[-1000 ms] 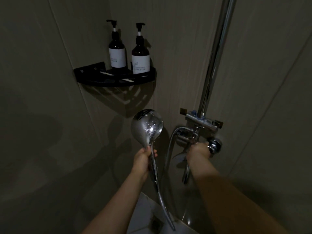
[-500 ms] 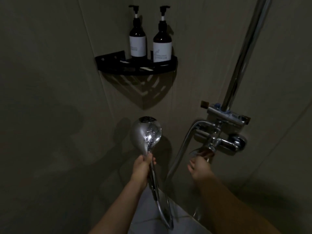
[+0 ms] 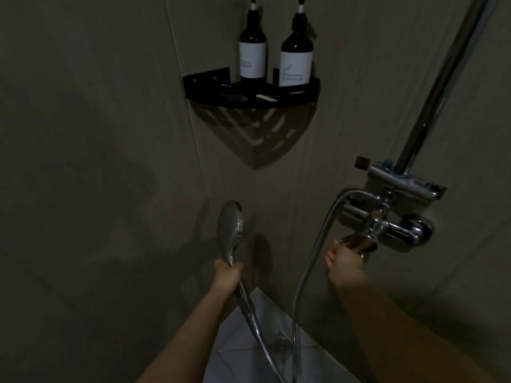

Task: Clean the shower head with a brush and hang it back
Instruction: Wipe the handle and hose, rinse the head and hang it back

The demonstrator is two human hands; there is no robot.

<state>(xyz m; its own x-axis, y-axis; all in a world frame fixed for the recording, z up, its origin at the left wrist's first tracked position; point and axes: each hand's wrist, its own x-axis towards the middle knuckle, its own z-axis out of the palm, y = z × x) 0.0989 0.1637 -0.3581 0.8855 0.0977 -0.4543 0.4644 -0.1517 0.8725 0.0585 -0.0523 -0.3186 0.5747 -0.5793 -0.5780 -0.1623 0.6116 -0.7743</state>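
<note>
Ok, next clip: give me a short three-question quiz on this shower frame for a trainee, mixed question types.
1. True or false: the left hand grips the shower head by its handle.
2. How many pump bottles stand on the corner shelf?
3. What does the right hand touch? A) the hose B) the faucet handle C) a bottle

Key: 1 true. 2 two, the left bottle and the right bottle. 3 B; whether the fingers curl round it cannot be told.
</note>
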